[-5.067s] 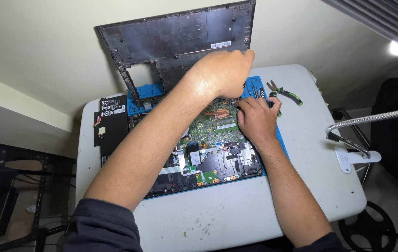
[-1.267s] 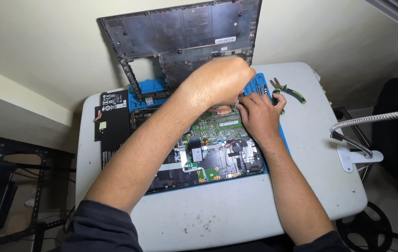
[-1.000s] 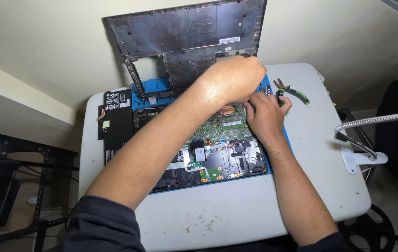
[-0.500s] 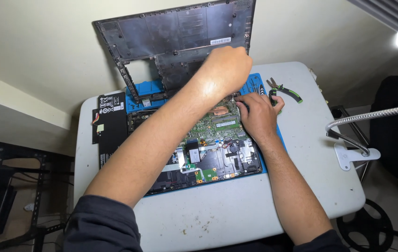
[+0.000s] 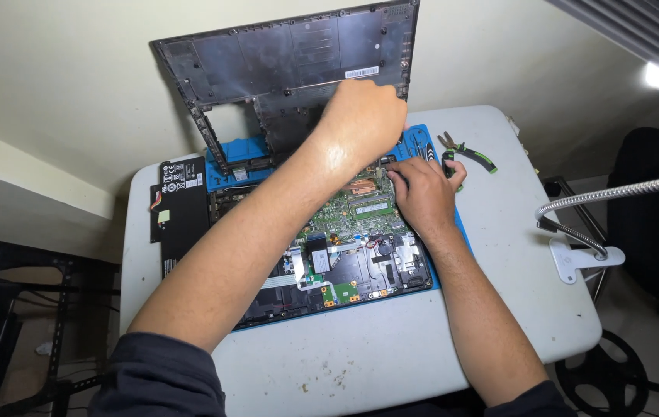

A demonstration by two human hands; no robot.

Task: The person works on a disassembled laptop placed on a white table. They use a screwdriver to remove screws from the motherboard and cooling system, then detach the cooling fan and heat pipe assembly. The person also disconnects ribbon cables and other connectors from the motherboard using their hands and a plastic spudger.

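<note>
Two hands working over the far edge of an opened laptop (image 5: 329, 255)

The left hand (image 5: 364, 123) is reaching forward on an outstretched forearm, knuckles up and fingers curled under at the laptop's rear edge; whether they are clamping anything cannot be told. The right hand (image 5: 422, 193) is resting palm-down on the green circuit board (image 5: 353, 212), fingers bent and pressing near the copper heat pipe (image 5: 360, 185). The laptop is lying on a blue mat (image 5: 237, 166) on the white table (image 5: 391, 355), its bottom cover (image 5: 291, 62) leaning behind, pliers (image 5: 465, 152) just beside.

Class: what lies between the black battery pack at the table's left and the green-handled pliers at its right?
In the head view, the opened laptop on its blue mat, with both hands over it.
</note>
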